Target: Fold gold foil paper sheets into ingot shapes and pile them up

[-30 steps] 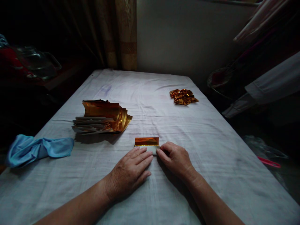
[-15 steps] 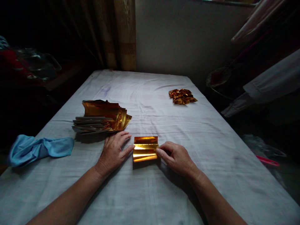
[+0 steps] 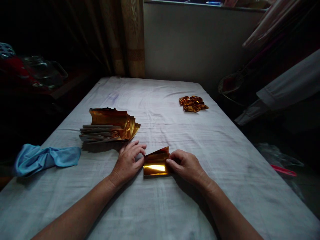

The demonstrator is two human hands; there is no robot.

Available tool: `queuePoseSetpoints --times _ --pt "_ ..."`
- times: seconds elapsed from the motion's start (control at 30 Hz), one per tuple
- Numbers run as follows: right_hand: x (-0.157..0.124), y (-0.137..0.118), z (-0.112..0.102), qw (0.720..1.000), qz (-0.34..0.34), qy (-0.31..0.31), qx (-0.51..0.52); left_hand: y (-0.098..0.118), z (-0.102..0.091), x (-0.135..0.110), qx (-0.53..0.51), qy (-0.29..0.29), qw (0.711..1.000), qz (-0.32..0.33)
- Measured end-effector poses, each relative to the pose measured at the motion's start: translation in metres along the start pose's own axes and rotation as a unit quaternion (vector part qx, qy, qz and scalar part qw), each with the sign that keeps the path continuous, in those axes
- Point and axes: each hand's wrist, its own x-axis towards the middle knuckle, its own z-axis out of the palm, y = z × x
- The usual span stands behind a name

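White cloth (image 3: 175, 206): foil stack (image 3: 110, 126), blue rag (image 3: 47, 158).

A single head-mounted camera looks forward and steeply down along the cloth-covered worktop (image 3: 175, 206) toward the far wall (image 3: 190, 43). Both forearms enter from the bottom edge, close to the lens. No second view is provided, so no coverage overlaps.

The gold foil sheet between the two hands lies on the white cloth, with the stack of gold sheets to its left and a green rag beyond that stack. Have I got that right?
Not quite: the rag is blue, not green, as the head view shows. The rest holds. The gold foil sheet lies on the white cloth between the left hand and the right hand, with the stack of gold sheets to its left.
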Motion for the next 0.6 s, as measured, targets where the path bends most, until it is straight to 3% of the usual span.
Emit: queuePoseSetpoints --times 0.13,0.23,0.37,0.5,0.6 --pt "0.002 0.004 0.000 0.995 0.012 0.081 0.049 0.000 -0.004 0.003 -0.076 0.006 0.997 -0.002" --pt "0.003 0.007 0.000 0.985 -0.022 0.142 0.098 0.001 -0.007 0.004 -0.126 0.000 0.992 -0.006" --pt "0.003 0.007 0.006 0.978 -0.097 0.126 0.136 0.003 -0.010 0.005 -0.148 -0.006 0.989 -0.006" --pt "0.003 0.004 0.013 0.977 -0.081 0.098 0.172 0.002 -0.010 0.006 -0.156 -0.021 0.987 -0.015" --pt "0.003 0.003 0.016 0.973 -0.074 0.075 0.205 0.002 -0.008 0.005 -0.191 -0.002 0.980 -0.051"
